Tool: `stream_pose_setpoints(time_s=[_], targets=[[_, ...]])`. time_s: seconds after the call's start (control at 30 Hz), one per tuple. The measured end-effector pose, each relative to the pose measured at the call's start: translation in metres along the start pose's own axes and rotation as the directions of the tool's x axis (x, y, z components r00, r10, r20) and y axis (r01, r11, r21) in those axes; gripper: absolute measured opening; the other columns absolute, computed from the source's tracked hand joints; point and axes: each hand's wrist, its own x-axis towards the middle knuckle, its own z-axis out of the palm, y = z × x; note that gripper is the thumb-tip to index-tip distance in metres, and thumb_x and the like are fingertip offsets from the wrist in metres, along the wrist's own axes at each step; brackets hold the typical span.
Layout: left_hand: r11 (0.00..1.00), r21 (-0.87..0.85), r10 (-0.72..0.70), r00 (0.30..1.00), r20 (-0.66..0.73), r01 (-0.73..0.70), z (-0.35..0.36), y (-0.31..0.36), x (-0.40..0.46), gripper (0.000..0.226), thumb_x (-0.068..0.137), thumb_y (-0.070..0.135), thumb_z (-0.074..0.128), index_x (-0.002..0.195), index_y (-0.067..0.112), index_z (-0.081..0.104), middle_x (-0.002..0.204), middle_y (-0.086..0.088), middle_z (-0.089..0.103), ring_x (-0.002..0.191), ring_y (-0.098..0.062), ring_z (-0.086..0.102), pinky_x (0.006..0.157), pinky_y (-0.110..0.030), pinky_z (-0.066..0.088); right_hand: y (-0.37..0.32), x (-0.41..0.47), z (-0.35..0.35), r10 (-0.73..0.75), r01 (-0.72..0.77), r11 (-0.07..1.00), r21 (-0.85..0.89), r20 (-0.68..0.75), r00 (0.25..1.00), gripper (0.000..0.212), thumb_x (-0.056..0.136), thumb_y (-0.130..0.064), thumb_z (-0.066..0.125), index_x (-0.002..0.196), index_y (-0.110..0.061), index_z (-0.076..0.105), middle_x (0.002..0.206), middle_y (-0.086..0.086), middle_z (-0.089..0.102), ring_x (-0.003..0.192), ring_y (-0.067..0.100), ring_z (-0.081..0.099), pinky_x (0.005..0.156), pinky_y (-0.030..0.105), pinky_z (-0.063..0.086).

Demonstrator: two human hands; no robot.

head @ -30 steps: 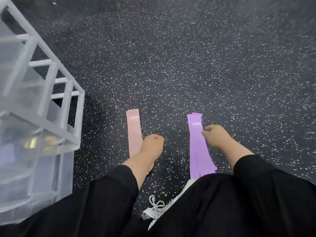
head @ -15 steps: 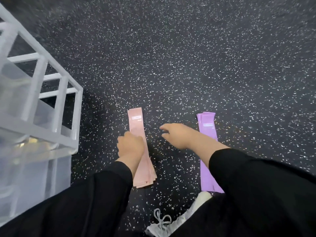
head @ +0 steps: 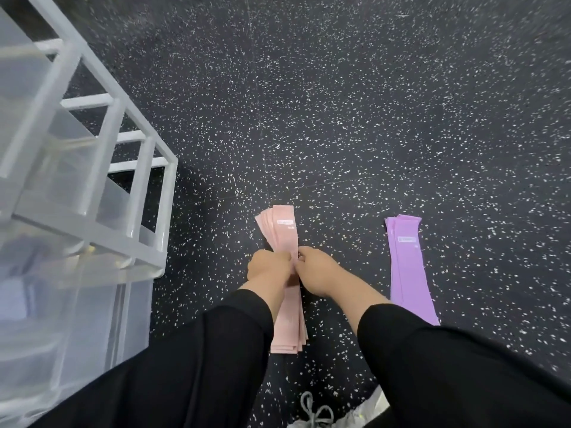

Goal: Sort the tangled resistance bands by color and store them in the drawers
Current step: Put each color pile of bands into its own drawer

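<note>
On a dark speckled floor (head: 340, 118), both hands meet over a fanned stack of pink bands (head: 282, 230): the left hand (head: 268, 268) and right hand (head: 318, 273) curl their fingers around its middle. Purple bands (head: 408, 267) lie well apart to the right; white drawers (head: 77, 193) stand left.

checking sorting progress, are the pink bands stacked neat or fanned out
Fanned out: the pink bands splay at their far end, both hands pinching the middle.
</note>
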Motion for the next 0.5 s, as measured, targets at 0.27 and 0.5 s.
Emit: stream_pose_setpoints(time_s=[0.27, 0.5], targets=[[0.932, -0.282, 0.266, 0.958, 0.102, -0.229, -0.025, 0.004, -0.05, 0.022, 0.07, 0.025, 0.066, 0.08, 0.005, 0.063, 0.073, -0.007, 0.065, 0.069, -0.023, 0.055, 0.069, -0.045, 0.054, -0.006, -0.015, -0.002, 0.068, -0.006, 0.924, 0.383, -0.148, 0.987, 0.011, 0.096, -0.021, 0.049, 0.101, -0.017, 0.058, 0.089, -0.004, 0.063, 0.074, 0.01, 0.054, 0.058, 0.023, 0.036], [0.838, -0.489, 0.357, 0.921, 0.159, -0.241, -0.081, 0.002, -0.095, 0.017, 0.09, 0.016, 0.068, 0.107, 0.021, 0.07, 0.109, -0.005, 0.074, 0.1, -0.023, 0.071, 0.084, -0.042, 0.06, -0.03, -0.059, -0.013, 0.004, 0.095, 0.809, 0.58, -0.167, 0.986, 0.022, 0.088, -0.033, 0.061, 0.105, -0.028, 0.074, 0.095, -0.003, 0.077, 0.091, 0.021, 0.07, 0.077, 0.044, 0.057]])
